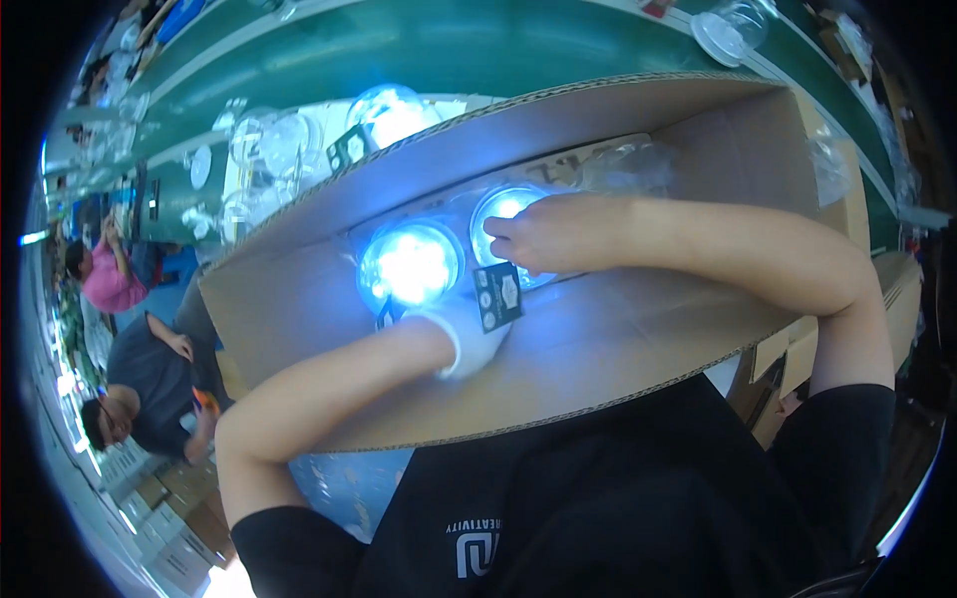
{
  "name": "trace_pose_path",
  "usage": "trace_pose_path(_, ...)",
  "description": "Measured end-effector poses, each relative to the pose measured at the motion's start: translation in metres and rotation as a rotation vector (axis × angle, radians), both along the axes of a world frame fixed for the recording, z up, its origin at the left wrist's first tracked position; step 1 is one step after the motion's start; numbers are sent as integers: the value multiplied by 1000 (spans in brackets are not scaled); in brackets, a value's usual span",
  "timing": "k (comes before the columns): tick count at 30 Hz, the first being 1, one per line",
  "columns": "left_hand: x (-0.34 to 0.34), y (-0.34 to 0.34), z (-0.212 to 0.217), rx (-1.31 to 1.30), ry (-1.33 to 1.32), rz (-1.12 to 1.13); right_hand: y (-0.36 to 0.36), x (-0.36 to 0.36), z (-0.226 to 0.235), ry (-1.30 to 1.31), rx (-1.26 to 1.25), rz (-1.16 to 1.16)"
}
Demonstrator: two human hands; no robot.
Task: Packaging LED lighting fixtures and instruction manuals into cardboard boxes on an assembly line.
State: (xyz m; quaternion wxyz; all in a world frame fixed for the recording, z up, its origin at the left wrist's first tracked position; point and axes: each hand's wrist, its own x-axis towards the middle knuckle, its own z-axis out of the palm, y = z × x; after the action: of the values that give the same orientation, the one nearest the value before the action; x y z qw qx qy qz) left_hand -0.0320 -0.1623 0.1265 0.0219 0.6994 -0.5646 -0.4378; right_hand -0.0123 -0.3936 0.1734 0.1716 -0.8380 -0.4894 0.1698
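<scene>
Two glowing, clear round lamps sit side by side in a long cardboard box (618,329): the left lamp (409,267) and the right lamp (485,214). My bare right hand (563,234) lies over the front of the right lamp with its fingers curled and closed; what they pinch, if anything, is hidden. A dark square tag (497,296) hangs just below those fingers. Under the left lamp is my left hand (464,344), in a white glove. The tag and the lamp's glare cover its fingers. Another dark tag (390,314) shows partly beside the left wrist.
Clear plastic wrap (628,167) lies in the box's far right part. Beyond the far wall, another lit lamp (391,115) and several clear domes (274,145) stand by a green conveyor belt (478,50). Two people are at the left, one in dark grey (159,379), one in pink (110,279).
</scene>
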Motion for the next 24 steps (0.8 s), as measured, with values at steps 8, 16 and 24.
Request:
trace_pose_path(8, 76, -73, 148, -174, 21, 86, -118, -12, 104, -37, -36, -474)
trace_pose_path(16, 52, -137, 18, 106, -278, -234, -121, -13, 88, 112, -120, -497)
trace_pose_path(24, 48, -188, -33, 279, -308, -578, -134, -14, 66, -45, -181, -495)
